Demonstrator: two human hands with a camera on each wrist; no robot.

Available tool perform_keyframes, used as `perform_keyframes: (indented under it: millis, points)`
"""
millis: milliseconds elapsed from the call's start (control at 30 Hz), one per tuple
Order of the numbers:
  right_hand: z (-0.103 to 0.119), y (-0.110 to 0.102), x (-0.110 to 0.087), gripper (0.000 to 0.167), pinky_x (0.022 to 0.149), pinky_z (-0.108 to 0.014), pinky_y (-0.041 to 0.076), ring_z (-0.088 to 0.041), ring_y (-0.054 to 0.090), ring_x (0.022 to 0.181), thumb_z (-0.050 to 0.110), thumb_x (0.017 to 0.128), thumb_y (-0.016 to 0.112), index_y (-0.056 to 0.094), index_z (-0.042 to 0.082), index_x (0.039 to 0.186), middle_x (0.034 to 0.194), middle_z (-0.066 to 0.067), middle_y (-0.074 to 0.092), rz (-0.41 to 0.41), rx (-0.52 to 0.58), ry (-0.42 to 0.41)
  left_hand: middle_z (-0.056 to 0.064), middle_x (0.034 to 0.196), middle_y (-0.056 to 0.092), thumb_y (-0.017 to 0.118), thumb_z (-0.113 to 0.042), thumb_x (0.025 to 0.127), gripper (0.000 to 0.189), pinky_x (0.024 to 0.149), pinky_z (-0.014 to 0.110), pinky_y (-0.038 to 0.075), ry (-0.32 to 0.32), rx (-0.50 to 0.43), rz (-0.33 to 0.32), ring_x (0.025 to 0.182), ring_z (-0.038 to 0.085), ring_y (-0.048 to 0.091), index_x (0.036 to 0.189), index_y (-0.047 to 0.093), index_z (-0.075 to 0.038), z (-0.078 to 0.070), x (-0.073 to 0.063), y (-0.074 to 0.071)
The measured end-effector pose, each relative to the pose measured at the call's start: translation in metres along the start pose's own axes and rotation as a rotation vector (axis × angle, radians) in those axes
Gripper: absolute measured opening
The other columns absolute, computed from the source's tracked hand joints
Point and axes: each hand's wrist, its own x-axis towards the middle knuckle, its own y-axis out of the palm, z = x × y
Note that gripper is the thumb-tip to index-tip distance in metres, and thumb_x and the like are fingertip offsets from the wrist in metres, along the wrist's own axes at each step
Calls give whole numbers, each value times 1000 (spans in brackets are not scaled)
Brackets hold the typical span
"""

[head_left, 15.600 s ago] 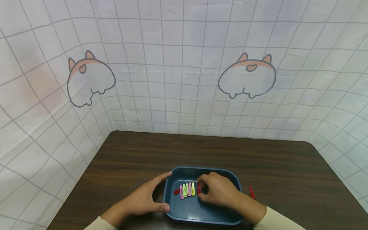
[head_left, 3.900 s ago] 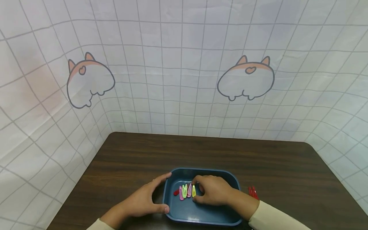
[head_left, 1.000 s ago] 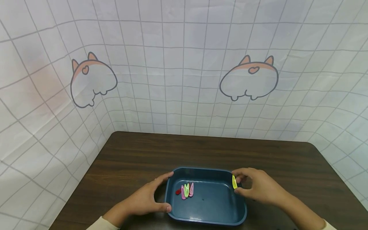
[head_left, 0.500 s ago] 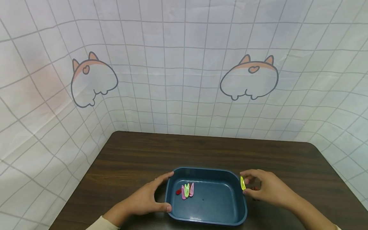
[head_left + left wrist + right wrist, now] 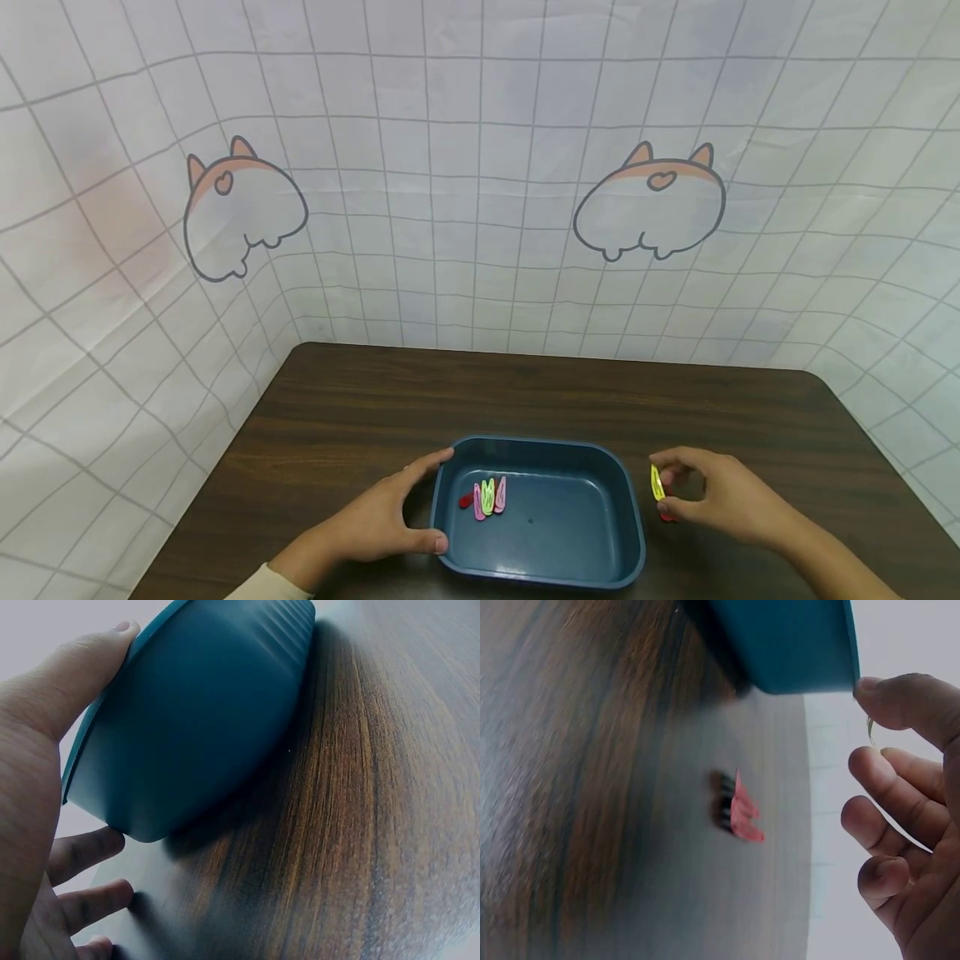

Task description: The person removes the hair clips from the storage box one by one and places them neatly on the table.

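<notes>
A yellow hair clip (image 5: 657, 482) is pinched between the thumb and index finger of my right hand (image 5: 720, 496), held above the table to the right of the blue tray (image 5: 562, 521). Red hair clips (image 5: 744, 814) lie below on the table, mostly hidden by that hand in the head view. My left hand (image 5: 375, 517) rests against the tray's left end, thumb and index finger spread wide along the rim. Inside, toward the left, sit green clips (image 5: 487, 496), a pink clip (image 5: 478, 502), another pink clip (image 5: 500, 494) and a red clip (image 5: 466, 500).
The dark wooden table (image 5: 420, 383) stretches beyond the tray to a white gridded curtain (image 5: 480, 208) with cartoon drawings. Near the right hand, the tray's right wall (image 5: 795, 645) stands close to the thumb.
The right hand took the yellow clip out of the tray and carried it right, past the rim. Earlier, a red clip also left the tray. The left hand stays at the tray's left end.
</notes>
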Motion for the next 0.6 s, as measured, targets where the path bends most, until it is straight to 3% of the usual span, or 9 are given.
perform_keyframes:
  millis: [600]
  points:
    - [-29,0,-12,55,73,-29,48,-10,61,94,43,82,86,68,14,126,101,13,65,45,-36,96,5,160,39,84,-53,81,99,105,73,35,12,13,-1,142,40,40,160,25,-44,0,0,0]
